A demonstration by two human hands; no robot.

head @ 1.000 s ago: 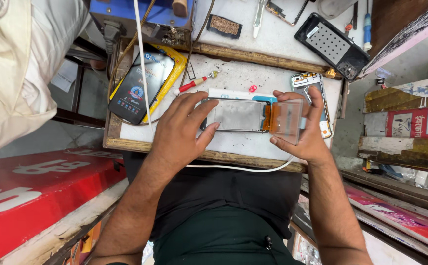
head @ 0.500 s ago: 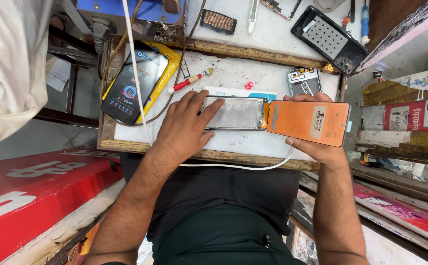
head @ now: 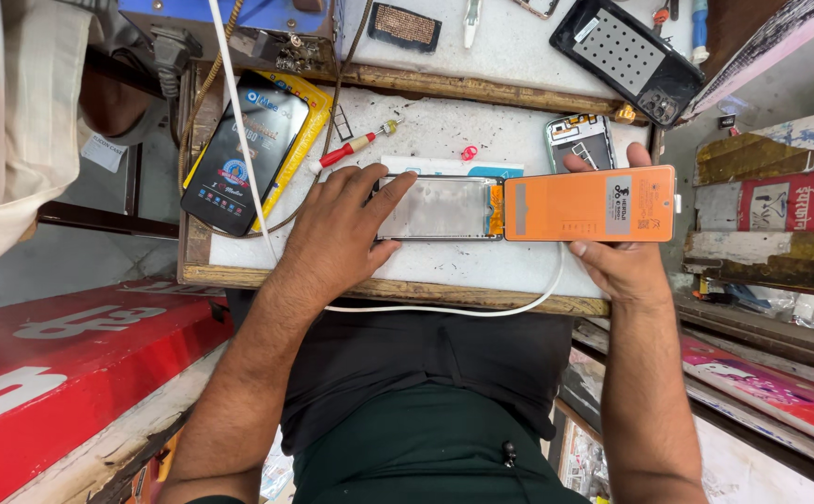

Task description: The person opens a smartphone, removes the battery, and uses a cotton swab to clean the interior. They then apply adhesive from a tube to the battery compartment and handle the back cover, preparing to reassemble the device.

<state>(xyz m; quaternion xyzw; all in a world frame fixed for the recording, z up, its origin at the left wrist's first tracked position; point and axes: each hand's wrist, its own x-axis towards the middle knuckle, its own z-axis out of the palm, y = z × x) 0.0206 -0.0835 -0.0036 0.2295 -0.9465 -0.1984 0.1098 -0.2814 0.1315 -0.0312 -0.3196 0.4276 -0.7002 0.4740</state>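
Lying at the left of the counter are a boxed phone and a red-handled screwdriver. The left hand is pressing flat, fingers spread and unclosed, on the opened phone frame at centre. Joined to that frame's right end, the orange back panel is being pinched between thumb and fingers of the right hand. A white cable is trailing along the counter's near edge.
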